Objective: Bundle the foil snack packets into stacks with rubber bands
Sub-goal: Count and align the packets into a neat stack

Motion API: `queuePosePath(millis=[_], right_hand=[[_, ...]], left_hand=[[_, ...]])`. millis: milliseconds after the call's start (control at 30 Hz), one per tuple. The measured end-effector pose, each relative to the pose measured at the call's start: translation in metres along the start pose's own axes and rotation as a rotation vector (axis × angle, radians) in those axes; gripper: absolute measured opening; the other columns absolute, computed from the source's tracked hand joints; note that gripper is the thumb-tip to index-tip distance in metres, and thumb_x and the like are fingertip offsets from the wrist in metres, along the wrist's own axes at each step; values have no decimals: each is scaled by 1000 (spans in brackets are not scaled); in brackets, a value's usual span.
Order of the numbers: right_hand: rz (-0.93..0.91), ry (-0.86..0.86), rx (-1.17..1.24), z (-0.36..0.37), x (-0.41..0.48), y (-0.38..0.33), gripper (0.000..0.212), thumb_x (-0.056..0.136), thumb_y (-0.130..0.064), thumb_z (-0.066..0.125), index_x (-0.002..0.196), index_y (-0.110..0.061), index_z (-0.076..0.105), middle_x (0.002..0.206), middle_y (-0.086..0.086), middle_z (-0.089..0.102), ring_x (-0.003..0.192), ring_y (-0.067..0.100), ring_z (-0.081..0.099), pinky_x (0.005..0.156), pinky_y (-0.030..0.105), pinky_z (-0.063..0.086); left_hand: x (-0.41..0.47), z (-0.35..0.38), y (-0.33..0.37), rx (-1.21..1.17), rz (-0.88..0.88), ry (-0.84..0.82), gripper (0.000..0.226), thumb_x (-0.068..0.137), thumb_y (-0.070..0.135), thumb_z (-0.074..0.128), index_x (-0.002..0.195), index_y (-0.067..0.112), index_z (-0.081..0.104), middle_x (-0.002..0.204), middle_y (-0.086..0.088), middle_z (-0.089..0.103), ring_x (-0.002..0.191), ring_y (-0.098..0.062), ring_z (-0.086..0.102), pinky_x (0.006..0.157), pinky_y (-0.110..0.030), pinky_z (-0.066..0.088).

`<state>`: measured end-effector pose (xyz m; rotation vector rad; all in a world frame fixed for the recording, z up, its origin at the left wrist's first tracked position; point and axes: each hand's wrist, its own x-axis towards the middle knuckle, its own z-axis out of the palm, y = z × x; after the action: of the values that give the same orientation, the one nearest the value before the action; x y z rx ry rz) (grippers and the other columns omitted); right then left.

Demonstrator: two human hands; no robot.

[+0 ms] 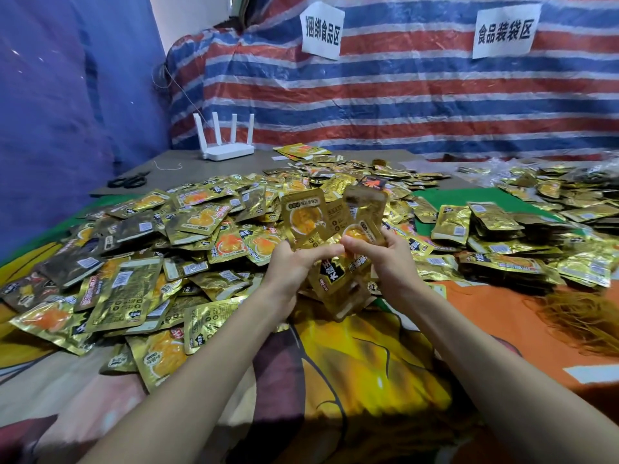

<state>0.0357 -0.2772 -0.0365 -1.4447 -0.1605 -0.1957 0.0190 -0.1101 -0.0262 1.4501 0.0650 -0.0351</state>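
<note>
Gold foil is catching the light across most of the table. A loose heap of snack packets (160,236) is lying over the left and middle of the printed cloth (361,370), its packets pointing every way, some picture side up and some label side up.

Above the near edge of that heap, both hands are holding a small bunch of packets (330,226) in the air. The left hand (293,267) is curling round the bunch from its left side and the right hand (388,259) from its right. The two thumbs are lying on the near face, tips almost meeting. The bunch is fanning out: its long axes are running roughly upright, the upper ends leaning away from the person and spreading a little apart. Other packets are sticking out below the hands toward the cloth. Those lower ones are blurred, so I cannot tell how many there are.

To the right, stacks of packets (485,226) are lying flat on the green and orange part of the cloth. Near the right edge a tangle of thin tan rubber bands (582,319) is resting on the orange area.

At the far end a white router (227,150) is standing with four aerials upright, and black scissors (129,180) are lying to its left. Two paper signs (322,30) are hanging on the striped tarp (418,105).
</note>
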Motion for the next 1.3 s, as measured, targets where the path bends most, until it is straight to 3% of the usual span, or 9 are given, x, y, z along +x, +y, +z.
queuePosePath(millis=[233, 467, 600, 700, 800, 933, 1033, 1167, 1300], right_hand=[[174, 92, 196, 10, 3, -5, 54, 67, -12, 87, 115, -12, 65, 112, 16, 72, 108, 41, 68, 91, 60, 55], [262, -93, 354, 13, -4, -3, 55, 75, -17, 78, 127, -8, 64, 118, 19, 72, 105, 34, 71, 82, 46, 60], [242, -92, 325, 14, -8, -2, 30, 73, -2, 74, 103, -1, 69, 94, 17, 72, 85, 33, 73, 69, 49, 60], [308, -43, 256, 21, -12, 0, 27, 81, -11, 77, 102, 4, 70, 93, 19, 72, 81, 34, 70, 80, 56, 56], [297, -52, 296, 29, -15, 0, 28, 84, -13, 74, 106, 5, 71, 87, 15, 75, 67, 28, 73, 57, 41, 60], [209, 71, 187, 22, -13, -3, 31, 74, -8, 80, 98, 9, 70, 63, 8, 70, 51, 25, 68, 43, 33, 54], [71, 32, -16, 6, -6, -8, 14, 72, -1, 79, 82, -10, 78, 81, 5, 78, 76, 28, 75, 65, 47, 62], [-35, -105, -297, -3, 1, -28, 14, 60, -15, 71, 71, -22, 76, 79, -9, 77, 71, 4, 71, 58, 22, 55], [-69, -73, -352, 2, 9, -42, 17, 79, -20, 68, 78, -3, 73, 74, 0, 74, 65, 21, 67, 67, 36, 53]], left_hand=[[11, -11, 3, 271, 170, -87, 59, 58, 19, 95, 105, 13, 61, 101, -10, 75, 90, -25, 74, 83, -52, 60], [7, -15, -5, -60, 56, 9, 83, 52, 24, 93, 123, 3, 55, 106, -20, 73, 91, -35, 74, 84, -57, 59], [14, -17, -3, -279, -42, 101, 108, 55, 44, 91, 142, 13, 35, 130, -18, 62, 109, -35, 69, 89, -57, 57], [16, -16, -4, -232, -32, 165, 127, 54, 66, 82, 156, 19, 22, 150, -4, 44, 133, -27, 50, 107, -53, 45], [10, -12, -8, -115, 57, 116, 120, 61, 73, 75, 154, 17, 24, 146, 2, 46, 132, -19, 48, 111, -45, 41], [9, -20, -9, -46, 103, -78, 90, 58, 50, 88, 128, 14, 46, 118, -11, 70, 96, -27, 73, 84, -45, 59], [11, -29, -7, 5, 70, -218, 66, 61, 17, 89, 117, -2, 59, 102, -21, 75, 84, -34, 75, 66, -41, 61], [13, -29, -8, 123, 164, -239, 81, 47, 5, 97, 116, 19, 56, 108, -7, 75, 98, -21, 74, 78, -44, 62], [13, -23, -12, 363, 241, -353, 66, 59, 6, 94, 115, 19, 62, 100, 0, 77, 94, -16, 74, 81, -31, 59]])
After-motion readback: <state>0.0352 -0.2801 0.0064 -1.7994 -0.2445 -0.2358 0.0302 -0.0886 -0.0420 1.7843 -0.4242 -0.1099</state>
